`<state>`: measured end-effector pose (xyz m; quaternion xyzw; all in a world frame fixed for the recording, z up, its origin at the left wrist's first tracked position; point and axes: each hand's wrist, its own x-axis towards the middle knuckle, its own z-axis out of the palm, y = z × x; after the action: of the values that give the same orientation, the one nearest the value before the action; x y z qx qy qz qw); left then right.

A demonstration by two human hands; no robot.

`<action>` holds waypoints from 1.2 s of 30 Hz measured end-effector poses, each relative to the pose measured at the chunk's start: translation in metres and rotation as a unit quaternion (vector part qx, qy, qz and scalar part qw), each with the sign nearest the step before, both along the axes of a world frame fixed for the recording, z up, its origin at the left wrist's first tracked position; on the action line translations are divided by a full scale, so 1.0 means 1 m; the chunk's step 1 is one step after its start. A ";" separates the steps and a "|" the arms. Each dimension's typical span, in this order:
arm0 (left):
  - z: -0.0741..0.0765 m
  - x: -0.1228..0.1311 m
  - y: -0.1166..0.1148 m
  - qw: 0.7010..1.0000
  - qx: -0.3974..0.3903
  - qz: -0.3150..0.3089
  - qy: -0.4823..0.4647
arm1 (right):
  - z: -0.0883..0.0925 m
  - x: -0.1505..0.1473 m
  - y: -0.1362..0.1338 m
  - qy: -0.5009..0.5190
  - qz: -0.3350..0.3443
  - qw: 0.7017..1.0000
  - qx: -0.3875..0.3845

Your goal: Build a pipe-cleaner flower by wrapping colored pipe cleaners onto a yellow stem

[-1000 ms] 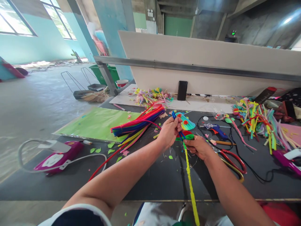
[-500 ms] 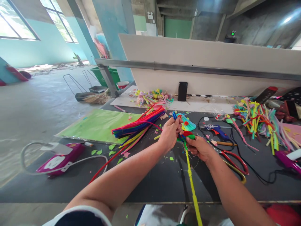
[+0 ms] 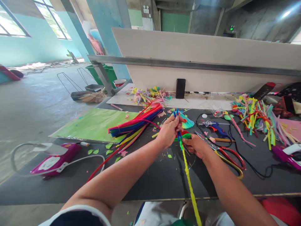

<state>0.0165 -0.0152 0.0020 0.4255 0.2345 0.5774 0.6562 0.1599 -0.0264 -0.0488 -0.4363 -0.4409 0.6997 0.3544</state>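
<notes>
Blue pipe cleaners (image 3: pixel 179 136) rise through my left hand (image 3: pixel 169 131), which is closed in a pinch on them, their tips poking out above the fingers. Just below and to the right, my right hand (image 3: pixel 197 145) pinches a green pipe cleaner piece (image 3: pixel 186 136) where the blue strands meet a long yellow twisted pipe cleaner (image 3: pixel 189 179). That yellow length hangs down past the table's front edge. A bit of red shows behind the green, partly hidden by my fingers. Behind my left hand lies a turquoise fan-shaped piece (image 3: pixel 188 123).
A bundle of coloured pipe cleaners (image 3: pixel 135 122) lies left on a green sheet (image 3: pixel 80 125). Red-handled scissors (image 3: pixel 232 158), a blue glue gun (image 3: pixel 218 129) and a black cord lie right. A purple power strip (image 3: pixel 55 158) sits left; a phone (image 3: pixel 180 88) stands at the back.
The view has shifted slightly. The blue pipe cleaners now stand more upright, with two tips showing above my left fingers. My right hand keeps its pinch on the green piece.
</notes>
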 end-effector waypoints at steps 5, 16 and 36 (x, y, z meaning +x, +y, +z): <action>0.001 0.002 -0.001 1.000 0.001 -0.025 -0.016 | 0.002 -0.002 -0.001 0.003 -0.006 1.000 0.004; 0.013 -0.005 -0.001 0.991 0.085 -0.010 0.100 | 0.006 0.010 0.005 0.072 -0.093 0.991 0.063; -0.017 -0.001 0.009 0.983 -0.141 -0.067 0.098 | 0.009 0.016 0.009 0.071 -0.176 0.967 0.170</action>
<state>0.0156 -0.0063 -0.0153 0.3978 0.3475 0.4489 0.7208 0.1763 -0.0173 -0.0399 -0.3897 -0.4427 0.5705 0.5716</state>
